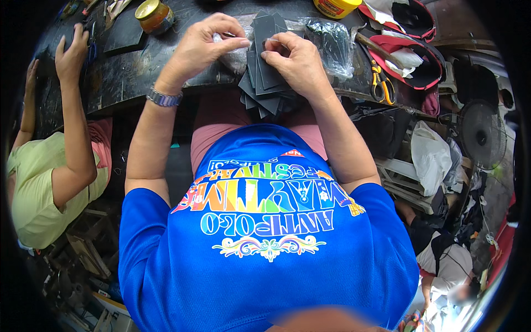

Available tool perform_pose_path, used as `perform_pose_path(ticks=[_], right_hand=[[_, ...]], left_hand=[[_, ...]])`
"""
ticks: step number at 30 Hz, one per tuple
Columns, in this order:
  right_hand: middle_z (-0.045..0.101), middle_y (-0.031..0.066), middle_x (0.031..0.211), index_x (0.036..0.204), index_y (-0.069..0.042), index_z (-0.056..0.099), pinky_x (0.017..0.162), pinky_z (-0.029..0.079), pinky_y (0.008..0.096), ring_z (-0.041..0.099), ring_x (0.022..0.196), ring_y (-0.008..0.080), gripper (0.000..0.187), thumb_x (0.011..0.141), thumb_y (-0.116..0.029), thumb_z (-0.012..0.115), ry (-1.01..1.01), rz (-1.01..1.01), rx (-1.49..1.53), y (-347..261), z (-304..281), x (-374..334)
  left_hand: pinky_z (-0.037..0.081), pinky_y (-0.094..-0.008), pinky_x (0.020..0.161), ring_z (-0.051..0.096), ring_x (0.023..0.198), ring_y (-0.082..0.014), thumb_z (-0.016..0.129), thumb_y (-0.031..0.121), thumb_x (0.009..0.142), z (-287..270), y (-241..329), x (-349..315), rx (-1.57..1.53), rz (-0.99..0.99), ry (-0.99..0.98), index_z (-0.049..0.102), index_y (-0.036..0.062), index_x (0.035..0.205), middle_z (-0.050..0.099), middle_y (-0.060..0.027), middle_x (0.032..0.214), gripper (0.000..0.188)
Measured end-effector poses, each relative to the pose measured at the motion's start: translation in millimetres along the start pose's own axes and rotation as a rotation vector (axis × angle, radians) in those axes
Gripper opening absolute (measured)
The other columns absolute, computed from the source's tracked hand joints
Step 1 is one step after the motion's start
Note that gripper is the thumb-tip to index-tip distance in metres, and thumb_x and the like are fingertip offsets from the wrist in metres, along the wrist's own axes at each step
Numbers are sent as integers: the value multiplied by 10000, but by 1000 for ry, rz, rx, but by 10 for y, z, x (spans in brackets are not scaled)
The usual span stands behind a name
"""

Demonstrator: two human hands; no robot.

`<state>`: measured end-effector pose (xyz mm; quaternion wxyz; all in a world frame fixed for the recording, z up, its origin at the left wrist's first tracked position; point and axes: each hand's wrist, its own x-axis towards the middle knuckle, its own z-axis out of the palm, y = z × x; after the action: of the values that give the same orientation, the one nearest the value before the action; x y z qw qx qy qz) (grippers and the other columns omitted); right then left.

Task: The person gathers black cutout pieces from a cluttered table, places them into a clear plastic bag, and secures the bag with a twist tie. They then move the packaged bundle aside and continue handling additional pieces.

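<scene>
Over the near edge of the dark table, my left hand (213, 41) is closed in a pinch, with a small whitish bit showing by its fingers that I cannot make out. Facing it, my right hand (296, 61) also has thumb and fingertips pressed together; whatever they hold is too small to name. Between and below the hands lies an uneven stack of dark grey flat strips (260, 72), spilling past the table edge toward my lap. Crinkled clear plastic (239, 60) lies beside the stack, under my left hand. Right of my right hand sits a clear plastic bag (329, 47) with dark contents.
Orange-and-black scissors (381, 86) lie at the right table edge, near a wooden-handled tool (379, 48) and red-rimmed black pouches (412, 63). A yellow tub (336, 6) and a glass jar (155, 16) stand farther back. Another person (55, 182) works at left; a fan (482, 133) stands right.
</scene>
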<state>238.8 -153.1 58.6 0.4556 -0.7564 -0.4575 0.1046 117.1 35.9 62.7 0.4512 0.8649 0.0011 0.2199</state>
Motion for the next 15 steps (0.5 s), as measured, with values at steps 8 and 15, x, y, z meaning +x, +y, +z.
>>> perform_pose_path(ticks=[8,15], right_hand=[[628,-4,773,892,2,668,577,442,202,545,687,41,147,861,-139,694,4,145,307,19,-15,6],[708,88,768,897,4,719,660,507,268,638,700,107,156,820,-129,691,5,128,268,16,40,0]], left_hand=[[488,-191,583,611,649,-66,721,137,869,306,108,-160,-265,-218,87,702,45,968,686,-11,838,136],[564,-305,782,687,923,-242,717,46,805,262,127,-77,260,475,71,688,71,988,686,-70,1085,187]])
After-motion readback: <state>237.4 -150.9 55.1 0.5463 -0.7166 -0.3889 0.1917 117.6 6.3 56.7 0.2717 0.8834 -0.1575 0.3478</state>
